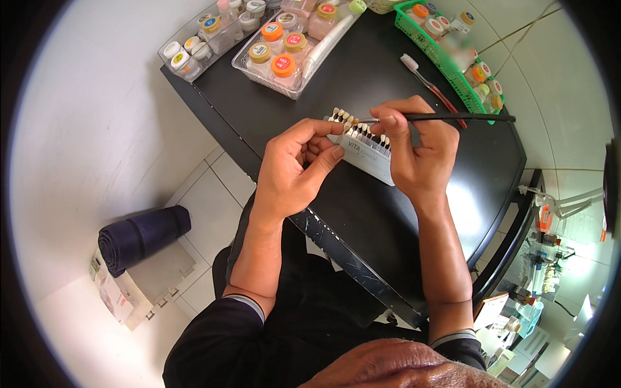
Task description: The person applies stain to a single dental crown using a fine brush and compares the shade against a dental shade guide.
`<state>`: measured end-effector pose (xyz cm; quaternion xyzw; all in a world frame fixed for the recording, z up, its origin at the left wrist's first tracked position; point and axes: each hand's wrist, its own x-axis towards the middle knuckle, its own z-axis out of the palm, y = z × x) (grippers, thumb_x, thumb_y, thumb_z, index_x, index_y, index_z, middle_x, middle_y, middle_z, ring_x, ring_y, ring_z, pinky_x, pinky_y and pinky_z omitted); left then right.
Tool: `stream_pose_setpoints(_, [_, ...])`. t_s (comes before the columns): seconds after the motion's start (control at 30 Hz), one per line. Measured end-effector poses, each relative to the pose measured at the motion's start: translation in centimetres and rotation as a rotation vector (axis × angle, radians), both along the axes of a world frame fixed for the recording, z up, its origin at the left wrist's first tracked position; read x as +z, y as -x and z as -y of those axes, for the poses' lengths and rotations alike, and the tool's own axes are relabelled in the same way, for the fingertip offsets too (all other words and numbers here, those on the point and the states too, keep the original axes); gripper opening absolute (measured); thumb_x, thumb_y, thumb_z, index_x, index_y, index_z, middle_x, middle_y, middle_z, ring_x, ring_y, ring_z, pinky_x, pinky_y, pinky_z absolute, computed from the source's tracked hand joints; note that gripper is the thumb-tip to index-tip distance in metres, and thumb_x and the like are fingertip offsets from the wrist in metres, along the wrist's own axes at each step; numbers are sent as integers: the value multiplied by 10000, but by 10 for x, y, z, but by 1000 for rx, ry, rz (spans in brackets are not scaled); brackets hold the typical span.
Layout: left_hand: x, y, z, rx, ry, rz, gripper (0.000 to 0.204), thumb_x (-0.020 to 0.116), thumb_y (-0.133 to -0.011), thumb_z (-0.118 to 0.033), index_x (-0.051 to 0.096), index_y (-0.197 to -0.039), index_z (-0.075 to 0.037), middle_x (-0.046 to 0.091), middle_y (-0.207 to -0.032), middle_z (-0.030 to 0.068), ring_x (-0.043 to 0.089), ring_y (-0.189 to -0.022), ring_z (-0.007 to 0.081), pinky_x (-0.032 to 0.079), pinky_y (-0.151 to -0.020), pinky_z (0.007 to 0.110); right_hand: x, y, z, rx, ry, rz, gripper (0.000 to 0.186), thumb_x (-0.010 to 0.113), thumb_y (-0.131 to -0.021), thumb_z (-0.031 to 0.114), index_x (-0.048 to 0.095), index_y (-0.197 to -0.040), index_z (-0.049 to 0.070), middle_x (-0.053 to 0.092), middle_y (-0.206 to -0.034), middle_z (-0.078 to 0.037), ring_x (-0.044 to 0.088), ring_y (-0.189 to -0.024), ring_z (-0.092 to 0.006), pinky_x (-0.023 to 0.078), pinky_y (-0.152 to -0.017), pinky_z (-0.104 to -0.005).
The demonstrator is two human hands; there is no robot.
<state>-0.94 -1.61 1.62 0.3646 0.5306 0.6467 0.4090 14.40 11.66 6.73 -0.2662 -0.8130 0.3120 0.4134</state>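
My left hand (291, 168) is closed, with thumb and index finger pinching a small tooth-shaped shade tab (348, 124) at the left end of a dental shade guide. The shade guide (365, 158) is a pale grey holder with a row of tooth-coloured tabs, over the black table between my hands. In my right hand (420, 139), the fingers are closed around a thin brush (453, 117) with a long black handle. Its tip points left and reaches the tab by my left fingertips; whether they touch I cannot tell.
A red-handled toothbrush (430, 87) lies on the black table (369, 58) beyond my right hand. Behind are a clear basket (284, 90) of capped jars, a smaller clear bin (194, 68) of jars and a green basket (453, 71). A dark rolled mat (145, 236) lies lower left.
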Motion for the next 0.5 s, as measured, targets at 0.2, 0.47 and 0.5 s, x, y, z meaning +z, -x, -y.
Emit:
stream_pose_setpoints(0.2, [0, 2, 1, -11, -7, -11, 265, 762, -1066, -18, 743, -1319, 58, 678, -936, -17, 617, -849, 60, 510, -771, 220, -4, -2, -3, 47, 6, -22, 92, 795, -1024, 87, 833, -982, 14, 815, -932, -130, 754, -776, -276, 580, -724, -394])
stream_pose_setpoints(0.47, [-1, 4, -1, -13, -102, -116, 219, 678, -1108, -49, 778, -1271, 57, 671, -990, 29, 598, -845, 90, 501, -778, 252, -1, 2, -12, 263, -164, 97, 299, 756, -883, -47, 823, -1148, 73, 786, -1063, -113, 719, -973, -325, 585, -829, -425])
stream_pose_setpoints(0.5, [-1, 4, -1, -24, -119, -170, 216, 669, -1110, -51, 781, -1257, 61, 659, -981, 34, 592, -833, 95, 495, -769, 254, -2, 3, -10, 264, -197, 126, 321, 762, -853, -48, 825, -1139, 83, 784, -1067, -101, 711, -976, -330, 578, -821, -431])
